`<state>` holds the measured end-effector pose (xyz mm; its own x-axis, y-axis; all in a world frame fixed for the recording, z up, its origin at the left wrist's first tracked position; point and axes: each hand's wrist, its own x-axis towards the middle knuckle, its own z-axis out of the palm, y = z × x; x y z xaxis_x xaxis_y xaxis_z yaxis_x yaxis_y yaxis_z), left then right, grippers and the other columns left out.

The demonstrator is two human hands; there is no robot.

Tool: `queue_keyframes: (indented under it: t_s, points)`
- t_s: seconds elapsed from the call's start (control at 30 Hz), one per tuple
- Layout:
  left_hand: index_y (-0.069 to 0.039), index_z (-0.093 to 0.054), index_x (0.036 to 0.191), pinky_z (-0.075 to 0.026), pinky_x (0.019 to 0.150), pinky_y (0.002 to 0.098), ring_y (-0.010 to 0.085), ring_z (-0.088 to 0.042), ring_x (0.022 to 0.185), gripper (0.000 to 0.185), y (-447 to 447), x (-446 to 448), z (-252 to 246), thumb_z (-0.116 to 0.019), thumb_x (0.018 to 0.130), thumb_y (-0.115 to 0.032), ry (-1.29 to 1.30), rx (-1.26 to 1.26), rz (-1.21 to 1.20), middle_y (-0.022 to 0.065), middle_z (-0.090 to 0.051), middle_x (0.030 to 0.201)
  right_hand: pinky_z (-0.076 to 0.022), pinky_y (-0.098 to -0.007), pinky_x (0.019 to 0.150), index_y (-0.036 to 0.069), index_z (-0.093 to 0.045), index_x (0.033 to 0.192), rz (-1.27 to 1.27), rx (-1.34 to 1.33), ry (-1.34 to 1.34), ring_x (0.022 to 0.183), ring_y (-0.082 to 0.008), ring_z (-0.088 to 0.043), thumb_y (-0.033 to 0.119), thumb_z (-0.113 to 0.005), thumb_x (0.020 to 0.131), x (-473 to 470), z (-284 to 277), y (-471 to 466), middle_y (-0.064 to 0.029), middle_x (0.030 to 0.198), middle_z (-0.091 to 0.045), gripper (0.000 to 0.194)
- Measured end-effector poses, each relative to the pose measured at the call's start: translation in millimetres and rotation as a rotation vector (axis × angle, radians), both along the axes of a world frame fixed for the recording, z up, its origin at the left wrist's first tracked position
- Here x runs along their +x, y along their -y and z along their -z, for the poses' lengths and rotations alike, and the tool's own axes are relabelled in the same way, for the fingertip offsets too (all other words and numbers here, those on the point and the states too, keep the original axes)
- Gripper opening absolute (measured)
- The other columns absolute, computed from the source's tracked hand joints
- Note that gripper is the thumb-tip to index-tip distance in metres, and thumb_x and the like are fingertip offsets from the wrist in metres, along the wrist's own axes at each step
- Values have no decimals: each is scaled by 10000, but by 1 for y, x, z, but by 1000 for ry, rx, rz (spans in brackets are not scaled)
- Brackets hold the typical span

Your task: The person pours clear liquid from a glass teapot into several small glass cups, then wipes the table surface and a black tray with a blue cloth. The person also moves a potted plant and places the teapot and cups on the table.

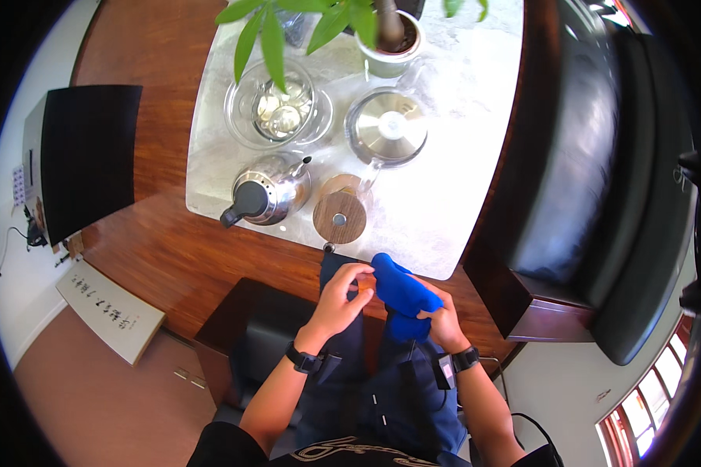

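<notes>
My right hand [442, 318] grips a bunched blue cloth [402, 287] in front of my lap, just off the near edge of a pale marble-look tabletop [420, 227]. Close to the cloth's left side is my left hand [347, 298], its fingers curved and apart; whether a fingertip touches the cloth I cannot tell. Beyond the hands stands a glass vessel with a round wooden lid [340, 217]. A steel kettle with a black handle [269, 195] is to its left. Farther back are a glass teapot with a steel lid [388, 127] and a clear glass bowl [233, 108] holding small glass cups [284, 118].
A potted plant [388, 61] stands at the back, its leaves [273, 49] hanging over the bowl. A black leather sofa [566, 152] lies right of the table. At the left are a black panel [90, 154] and a board with writing [111, 309].
</notes>
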<state>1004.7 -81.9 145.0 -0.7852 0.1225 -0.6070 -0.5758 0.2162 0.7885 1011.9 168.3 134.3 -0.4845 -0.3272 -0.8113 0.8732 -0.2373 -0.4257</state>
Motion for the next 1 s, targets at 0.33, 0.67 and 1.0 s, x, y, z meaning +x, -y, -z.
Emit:
queue_keyframes:
  t_s: [0.33, 0.67, 1.0]
  points:
    - [-12, -503, 1377, -584, 753, 287, 182, -654, 1034, 479, 24, 3, -3, -695, 938, -8, -121, -397, -286, 98, -566, 1295, -351, -426, 1229, 42, -615, 1422, -298, 555, -833, 1446, -374, -490, -175, -504, 660, -57, -2, -7, -198, 1494, -582, 800]
    - [-7, -486, 1392, -576, 817, 305, 165, -704, 996, 369, 35, -8, 55, -578, 1095, -207, 124, 51, -274, 61, -643, 1194, -142, -568, 1287, 151, -487, 1549, -849, 989, -980, 1574, -324, -283, 25, -757, 664, -47, 57, 20, -99, 1675, -376, 934]
    - [-10, -555, 1311, -492, 951, 334, 196, -701, 1075, 360, 44, -20, 42, -511, 1119, -311, 179, 116, -151, 84, -644, 1182, -15, -672, 1271, 243, -429, 1595, -953, 1137, -964, 1605, -315, -209, 13, -750, 634, -64, 76, 33, -56, 1711, -314, 1038]
